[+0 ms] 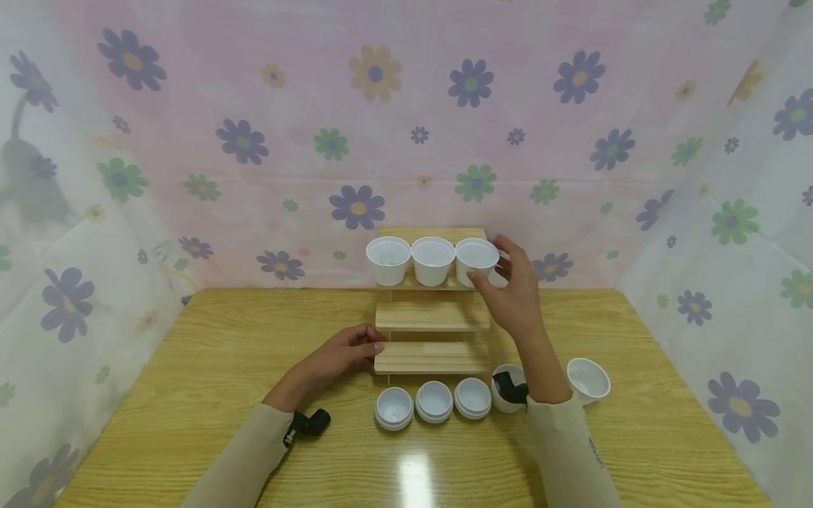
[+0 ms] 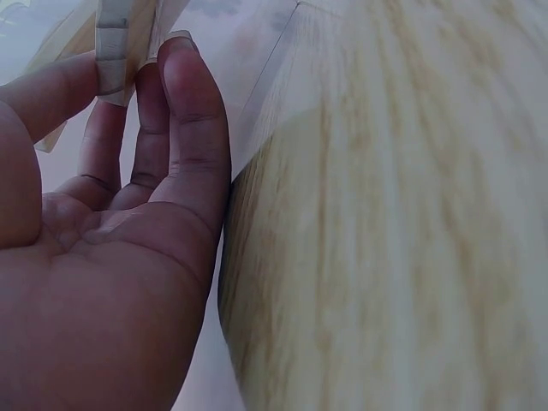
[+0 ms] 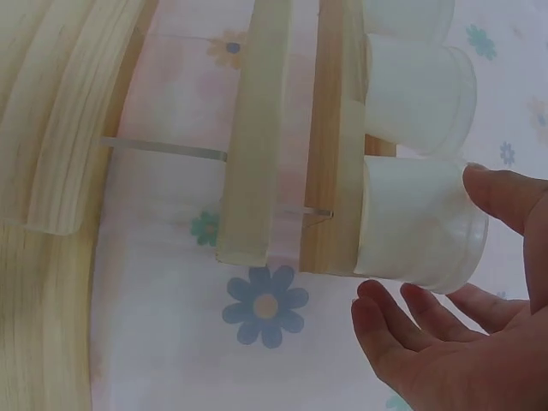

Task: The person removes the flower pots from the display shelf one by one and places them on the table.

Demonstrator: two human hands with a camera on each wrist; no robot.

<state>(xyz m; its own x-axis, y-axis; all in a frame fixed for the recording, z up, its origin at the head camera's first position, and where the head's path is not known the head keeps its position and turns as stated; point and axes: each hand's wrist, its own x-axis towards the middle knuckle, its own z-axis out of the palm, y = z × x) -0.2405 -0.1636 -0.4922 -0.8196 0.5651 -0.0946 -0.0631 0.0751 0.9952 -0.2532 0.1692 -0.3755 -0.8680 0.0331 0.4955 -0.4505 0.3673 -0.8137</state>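
Observation:
A three-tier wooden display rack (image 1: 432, 316) stands near the back of the table. Three white cups sit side by side on its top tier: a left cup (image 1: 389, 262), a middle cup (image 1: 433, 262) and a right cup (image 1: 468, 259). My right hand (image 1: 516, 295) holds the right cup by its right side, thumb in front; in the right wrist view the thumb lies at the cup's rim and fingertips along its side (image 3: 419, 218). My left hand (image 1: 343, 356) pinches the left end of the lowest tier (image 2: 112, 47), thumb uppermost.
In front of the rack stand several more white cups, among them a left one (image 1: 394, 408), a middle one (image 1: 435, 401) and a right one (image 1: 473, 397). Another cup (image 1: 506, 406) is partly behind the right wrist's camera. A tilted cup (image 1: 588, 378) lies further right. Flowered cloth (image 1: 406, 141) hangs behind.

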